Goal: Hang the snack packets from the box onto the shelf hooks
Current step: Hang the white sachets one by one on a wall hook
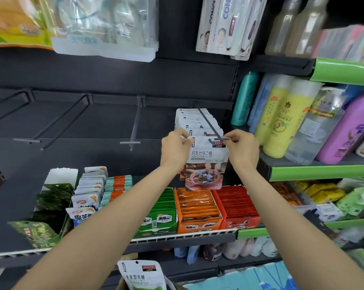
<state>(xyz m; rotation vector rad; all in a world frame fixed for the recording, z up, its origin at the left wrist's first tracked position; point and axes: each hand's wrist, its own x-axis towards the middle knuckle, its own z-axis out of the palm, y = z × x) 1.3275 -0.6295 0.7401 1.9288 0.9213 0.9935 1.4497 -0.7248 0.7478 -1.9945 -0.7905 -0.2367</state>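
From the head camera, both bare arms reach forward and up to a dark metal shelf hook (210, 124) that juts out from the black back panel. The left hand (174, 148) pinches the top left corner of a white snack packet printed with a bowl of coloured candy (206, 164), thumb and fingers curled on the packet's edge. The right hand (243, 149) pinches the top right corner of the same packet, its fingertips right at the hook's front tip, where the packet's hang hole sits. The packet hangs upright between the two hands, at the front end of the hook, just ahead of a row of matching white packets (194, 120) already threaded on that hook.

To the left, three more dark hooks (135, 124) stick out bare. On the shelf below stand open display cartons: a green carton of sachets (158, 214), an orange one (198, 210) and a red one (237, 206), with white and blue pouches (87, 197) further left. At the bottom edge another white packet with a green print (141, 275) stands up from a box, only partly in view. Coloured plastic bottles (281, 116) fill the green-edged shelf on the right.
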